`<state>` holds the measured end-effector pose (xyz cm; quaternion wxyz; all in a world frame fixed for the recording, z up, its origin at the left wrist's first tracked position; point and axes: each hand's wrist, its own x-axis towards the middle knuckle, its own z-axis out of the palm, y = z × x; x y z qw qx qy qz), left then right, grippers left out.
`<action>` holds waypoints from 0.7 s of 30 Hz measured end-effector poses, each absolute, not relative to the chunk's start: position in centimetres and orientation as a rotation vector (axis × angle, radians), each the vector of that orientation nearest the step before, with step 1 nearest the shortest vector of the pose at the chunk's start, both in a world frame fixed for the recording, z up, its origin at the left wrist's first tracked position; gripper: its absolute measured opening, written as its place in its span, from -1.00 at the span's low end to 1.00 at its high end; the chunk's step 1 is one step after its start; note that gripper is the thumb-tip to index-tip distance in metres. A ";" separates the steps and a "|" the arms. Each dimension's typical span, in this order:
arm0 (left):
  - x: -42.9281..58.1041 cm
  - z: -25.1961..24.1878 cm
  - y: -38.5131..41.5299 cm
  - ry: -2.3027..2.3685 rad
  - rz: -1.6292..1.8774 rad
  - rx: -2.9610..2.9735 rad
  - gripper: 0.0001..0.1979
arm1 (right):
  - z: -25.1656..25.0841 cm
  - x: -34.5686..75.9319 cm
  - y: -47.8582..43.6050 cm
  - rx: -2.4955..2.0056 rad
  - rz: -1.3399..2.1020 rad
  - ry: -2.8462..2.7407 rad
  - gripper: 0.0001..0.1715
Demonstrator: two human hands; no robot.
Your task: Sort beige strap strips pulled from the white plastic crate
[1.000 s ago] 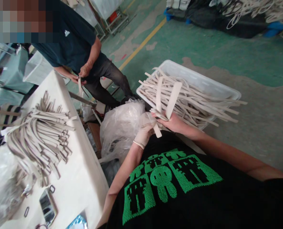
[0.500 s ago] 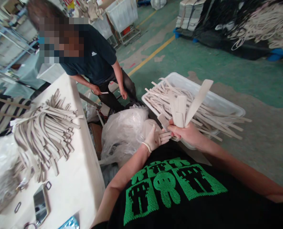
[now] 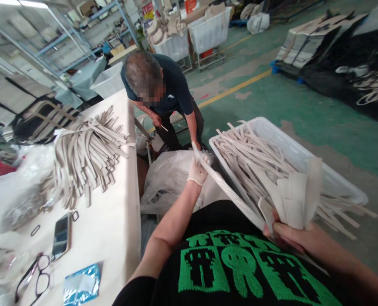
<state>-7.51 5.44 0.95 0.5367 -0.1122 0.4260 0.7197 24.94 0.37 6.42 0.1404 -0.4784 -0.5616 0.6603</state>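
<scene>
My right hand (image 3: 291, 238) is closed round a bunch of beige strips (image 3: 295, 197) that stand up from it, low at the right. My left hand (image 3: 197, 169), in a pale glove, is closed on the far end of one long strip (image 3: 230, 193) that stretches from the bunch out to the left. Behind both hands a white plastic tub (image 3: 306, 155) on the floor holds several more beige strips (image 3: 252, 159).
A white table (image 3: 112, 221) at the left carries a heap of folded strips (image 3: 86, 157), a phone (image 3: 60, 236), glasses (image 3: 32, 276) and a blue packet (image 3: 80, 284). A clear plastic bag (image 3: 166, 178) lies between table and tub. Another person (image 3: 163, 91) in a dark shirt bends over beyond the bag.
My left hand has pulled one strip out of the bunch, moving up and to the left. My right hand with the bunch has dropped lower right. The view has lifted.
</scene>
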 end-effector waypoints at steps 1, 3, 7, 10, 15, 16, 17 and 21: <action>-8.6 1.5 5.6 1.047 1.784 -0.248 -0.68 | 5.7 25.1 0.5 -1.410 1.970 -1.600 -0.67; -9.9 2.4 5.3 1.099 1.886 -0.154 -0.76 | 5.0 24.7 0.8 -1.438 2.089 -1.576 -0.69; -8.5 3.1 2.9 1.149 1.806 0.091 -0.65 | 6.1 21.2 1.7 -1.347 1.991 -1.631 -0.73; -5.5 2.2 0.5 1.210 1.638 0.290 -0.53 | 7.0 17.7 2.9 -1.277 1.817 -1.553 -0.72; -1.7 1.0 -2.2 1.232 1.377 0.600 -0.47 | 6.5 14.4 6.0 -1.204 1.669 -1.402 -0.67; -1.2 1.1 -2.5 1.223 1.335 0.634 -0.46 | 6.4 14.2 6.5 -1.196 1.658 -1.382 -0.67; -0.9 1.3 -2.7 1.211 1.293 0.666 -0.44 | 6.4 14.1 7.1 -1.190 1.654 -1.367 -0.67; 0.3 2.5 -3.2 1.185 1.168 0.795 -0.40 | 6.5 14.2 8.6 -1.179 1.664 -1.293 -0.69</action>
